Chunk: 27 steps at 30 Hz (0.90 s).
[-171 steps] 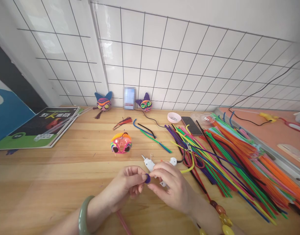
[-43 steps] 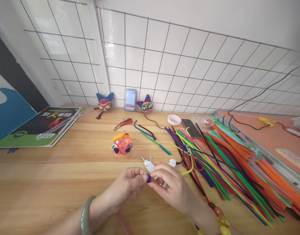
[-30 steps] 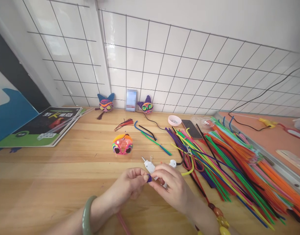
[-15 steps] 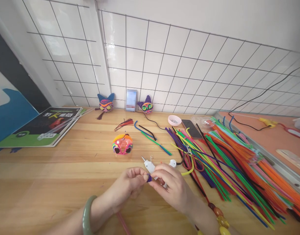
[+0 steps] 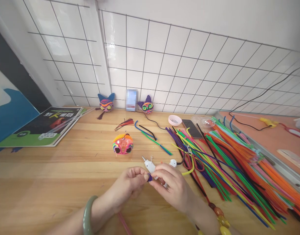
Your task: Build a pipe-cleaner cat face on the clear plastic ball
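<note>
A small purple piece [image 5: 149, 177] is pinched between thumb and fingers of the left hand [image 5: 132, 182] and touched by the right hand's [image 5: 168, 182] fingertips. Just beyond, a white glue gun [image 5: 150, 165] is partly covered by the right hand. Farther left, a book [image 5: 42, 125] is titled in Chinese characters around a yellow "K"-like mark.

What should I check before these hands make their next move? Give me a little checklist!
1. Purple piece held by the left hand: ok, it's pinched.
2. Right hand gripping it too: cannot tell, though its fingertips are right there.
3. Glue gun nozzle pointing away from the fingers: ok.
4. Glue gun cool: cannot tell.
5. Pink-and-orange figure apart from both hands: ok.
6. Pipe cleaners neatly sorted: not ok, many colors overlap.
</note>
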### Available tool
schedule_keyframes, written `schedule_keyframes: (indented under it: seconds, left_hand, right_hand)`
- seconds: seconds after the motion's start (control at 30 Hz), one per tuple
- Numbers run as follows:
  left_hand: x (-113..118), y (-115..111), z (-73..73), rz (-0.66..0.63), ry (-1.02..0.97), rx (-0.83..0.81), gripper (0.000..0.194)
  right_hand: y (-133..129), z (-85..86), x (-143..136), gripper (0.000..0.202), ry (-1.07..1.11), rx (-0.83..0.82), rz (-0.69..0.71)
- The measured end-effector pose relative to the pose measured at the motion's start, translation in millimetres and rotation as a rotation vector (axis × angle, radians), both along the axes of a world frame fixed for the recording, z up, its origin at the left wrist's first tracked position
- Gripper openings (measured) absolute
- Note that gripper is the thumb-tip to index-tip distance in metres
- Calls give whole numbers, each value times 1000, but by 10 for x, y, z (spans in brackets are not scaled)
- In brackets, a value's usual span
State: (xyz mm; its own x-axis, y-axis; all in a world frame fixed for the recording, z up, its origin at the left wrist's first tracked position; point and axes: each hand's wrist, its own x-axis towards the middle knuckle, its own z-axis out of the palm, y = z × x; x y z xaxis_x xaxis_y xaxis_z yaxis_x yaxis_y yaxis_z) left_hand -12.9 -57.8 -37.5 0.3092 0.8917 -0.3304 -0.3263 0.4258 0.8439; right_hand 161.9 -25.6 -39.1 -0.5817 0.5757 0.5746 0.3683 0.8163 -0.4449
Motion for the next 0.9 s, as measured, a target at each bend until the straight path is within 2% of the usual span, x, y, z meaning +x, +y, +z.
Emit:
schedule_keyframes:
  seconds: [0.9]
  left_hand:
    - [21,5,-3,25,22,5,26]
  right_hand:
    - [9,-18,-3,3,3,-7,6]
